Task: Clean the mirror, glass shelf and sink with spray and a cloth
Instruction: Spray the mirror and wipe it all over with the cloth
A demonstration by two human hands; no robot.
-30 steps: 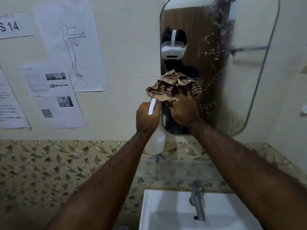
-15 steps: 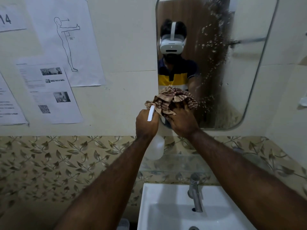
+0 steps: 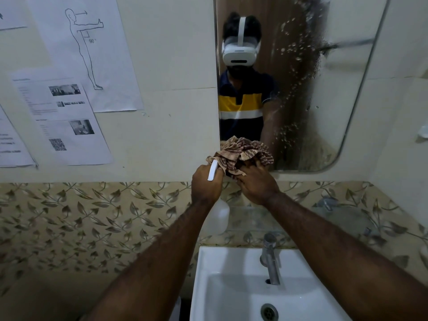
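We're facing the mirror (image 3: 301, 84), the biggest thing on the wall, its tall axis running up from our hands, and droplets cling in a band down its right half while the left strip looks clear. Below it sits the white sink (image 3: 231, 286) with its tap (image 3: 269, 258), and between those 2 the glass shelf (image 3: 259, 214) is faint against the leaf-patterned tile. Now the hands: our right hand (image 3: 257, 184) is clenched around the bunched striped cloth (image 3: 243, 154), pressed at the mirror's bottom-left corner. Our left hand (image 3: 206, 184) is wrapped around the spray bottle (image 3: 217, 218), its white trigger poking up between the fingers, touching the cloth's edge. The wet patch lies up and to the right of the cloth, so we'd judge the right hand, the nearer one, sweeps that way next.
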